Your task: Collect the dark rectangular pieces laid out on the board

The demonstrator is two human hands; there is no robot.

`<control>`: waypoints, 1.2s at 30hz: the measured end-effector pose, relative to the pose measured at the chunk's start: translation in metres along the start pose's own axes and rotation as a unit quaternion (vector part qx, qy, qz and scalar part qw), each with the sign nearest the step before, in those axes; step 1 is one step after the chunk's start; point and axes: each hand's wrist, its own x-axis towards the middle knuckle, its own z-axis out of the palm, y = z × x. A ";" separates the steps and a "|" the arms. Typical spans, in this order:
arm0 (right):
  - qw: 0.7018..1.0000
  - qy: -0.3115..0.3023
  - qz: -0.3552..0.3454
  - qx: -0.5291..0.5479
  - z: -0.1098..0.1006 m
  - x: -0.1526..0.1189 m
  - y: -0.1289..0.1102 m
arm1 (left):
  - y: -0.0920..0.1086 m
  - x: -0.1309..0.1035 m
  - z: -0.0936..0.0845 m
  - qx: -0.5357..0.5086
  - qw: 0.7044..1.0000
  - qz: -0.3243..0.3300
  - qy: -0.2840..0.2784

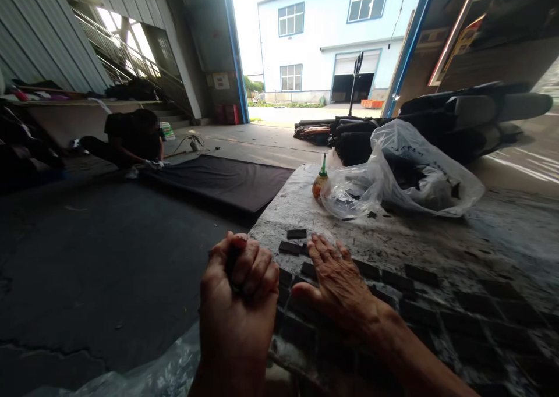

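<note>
My left hand [241, 295] is raised in a fist at the table's near left corner, its fingers curled toward the palm. A dark patch shows between thumb and fingers; whether it is an object or shadow is unclear. My right hand [338, 277] lies palm down with fingers stretched out over small dark rectangular pieces [395, 280] on the pale, stained table [288, 196]. Just beyond its fingertips lie two loose dark pieces, one of them a small strip [297, 234]. Many of the pieces sit in rows, partly hidden under my right forearm.
A squeeze bottle [320, 183] with a green nozzle stands beside a clear plastic bag [428, 181] on the table. Beyond, a person [131, 138] crouches at a dark sheet [227, 181] on the floor. Dark rolls [476, 117] are stacked behind the table; clear plastic film [161, 368] lies below left.
</note>
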 end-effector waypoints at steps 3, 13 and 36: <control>1.000 0.005 -0.014 0.018 0.007 0.031 -0.007 | 0.002 0.000 0.000 -0.003 1.000 0.004 0.003; 0.992 -0.026 -0.026 0.117 0.006 0.041 -0.021 | 0.010 0.003 -0.006 0.033 0.999 0.025 -0.012; 0.684 0.082 0.252 0.680 -0.076 -0.082 -0.038 | -0.075 -0.031 -0.023 0.436 0.895 0.069 -0.061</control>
